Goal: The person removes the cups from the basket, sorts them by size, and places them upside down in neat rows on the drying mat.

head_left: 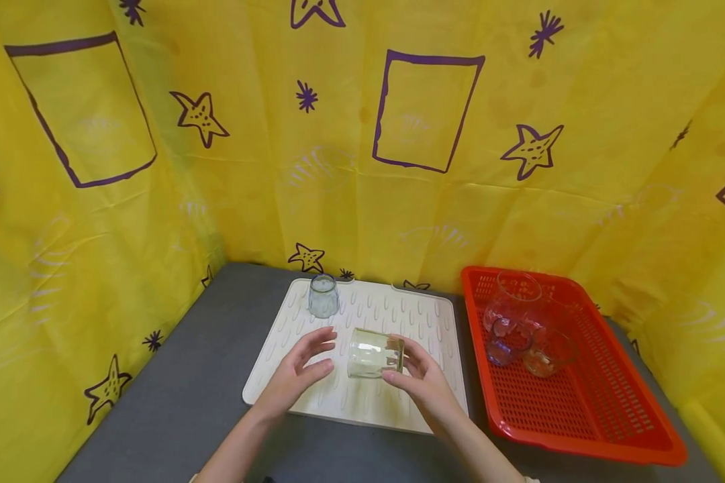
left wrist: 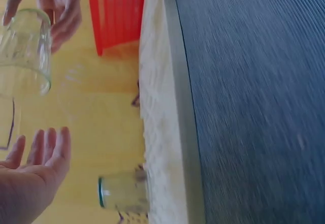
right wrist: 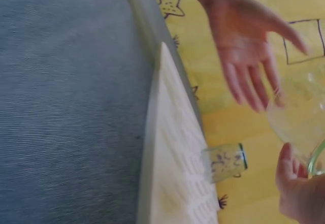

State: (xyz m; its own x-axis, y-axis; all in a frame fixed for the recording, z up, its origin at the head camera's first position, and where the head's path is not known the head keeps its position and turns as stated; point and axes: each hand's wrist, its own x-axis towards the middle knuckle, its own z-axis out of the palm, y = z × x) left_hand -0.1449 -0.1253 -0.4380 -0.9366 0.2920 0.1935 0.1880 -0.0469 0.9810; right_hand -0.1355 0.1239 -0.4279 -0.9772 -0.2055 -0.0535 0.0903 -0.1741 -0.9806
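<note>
A pale yellow-green drinking glass [head_left: 374,353] lies sideways in the air above the white drying mat [head_left: 314,397]. My right hand [head_left: 419,379] grips it round one end, thumb on the near side and fingers on the far side. Just left of its other end is my left hand [head_left: 299,369], fingers extended and a gap between them and the glass. The left wrist view also shows this left hand [left wrist: 35,178] apart from the glass [left wrist: 25,51]. A bluish glass [head_left: 323,296] stands at the mat's back left corner.
To the right of the mat sits a red plastic basket [head_left: 580,448] with several glasses in it, among them a blue-purple one [head_left: 507,342]. Grey cloth [head_left: 175,396] covers the table. Yellow printed curtains [head_left: 338,201] close off the back and sides.
</note>
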